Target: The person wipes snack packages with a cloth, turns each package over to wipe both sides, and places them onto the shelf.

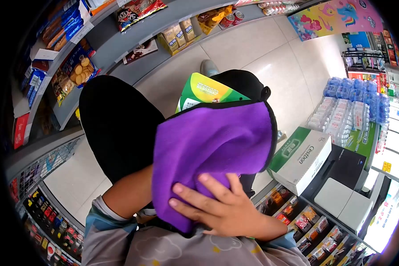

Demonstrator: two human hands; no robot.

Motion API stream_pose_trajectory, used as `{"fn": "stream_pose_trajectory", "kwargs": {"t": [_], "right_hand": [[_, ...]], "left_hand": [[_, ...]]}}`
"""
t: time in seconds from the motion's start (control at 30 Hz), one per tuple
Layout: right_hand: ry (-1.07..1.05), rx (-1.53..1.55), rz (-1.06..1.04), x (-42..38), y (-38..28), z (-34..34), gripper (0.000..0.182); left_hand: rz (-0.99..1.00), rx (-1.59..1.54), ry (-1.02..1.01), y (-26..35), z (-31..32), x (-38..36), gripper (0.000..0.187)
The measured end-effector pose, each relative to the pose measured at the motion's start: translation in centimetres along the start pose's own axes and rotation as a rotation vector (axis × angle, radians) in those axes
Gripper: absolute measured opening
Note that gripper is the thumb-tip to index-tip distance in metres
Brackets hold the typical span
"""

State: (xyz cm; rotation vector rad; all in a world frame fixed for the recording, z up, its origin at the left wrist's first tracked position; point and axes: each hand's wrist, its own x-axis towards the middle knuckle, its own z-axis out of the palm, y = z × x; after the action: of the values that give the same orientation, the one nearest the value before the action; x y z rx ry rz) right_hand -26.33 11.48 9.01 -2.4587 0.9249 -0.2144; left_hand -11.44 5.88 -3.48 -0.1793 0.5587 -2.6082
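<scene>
A purple cloth (213,137) with black edging and a small black loop at its upper right corner is spread over my lap. My right hand (219,201) lies on its lower part, fingers spread and pressed on the fabric. My left forearm (131,188) comes in from the left and passes behind the cloth, which hides the left hand. From behind the cloth's upper edge sticks out a green and yellow package (208,91) with a barcode label.
Curving across the left and top, shop shelves (106,44) carry snack packs. At right, a green and white carton (301,159) stands beside shrink-wrapped water bottles (341,111). Small packets fill the rack (308,226) at lower right. Pale floor tiles (261,57) lie beyond my knees.
</scene>
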Motion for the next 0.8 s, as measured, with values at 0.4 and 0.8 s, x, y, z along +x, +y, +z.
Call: {"fn": "stream_pose_trajectory", "kwargs": {"t": [0.4,0.8], "right_hand": [[-0.027,-0.033,0.254,5.9,0.8,-2.5,0.083],[0.136,-0.045,0.418,4.8,5.2,-5.0,0.055]], "left_hand": [[0.026,0.053,0.003,0.3,0.2,0.3,0.083],[-0.012,0.071,0.028,0.4,0.1,-0.2,0.083]]}}
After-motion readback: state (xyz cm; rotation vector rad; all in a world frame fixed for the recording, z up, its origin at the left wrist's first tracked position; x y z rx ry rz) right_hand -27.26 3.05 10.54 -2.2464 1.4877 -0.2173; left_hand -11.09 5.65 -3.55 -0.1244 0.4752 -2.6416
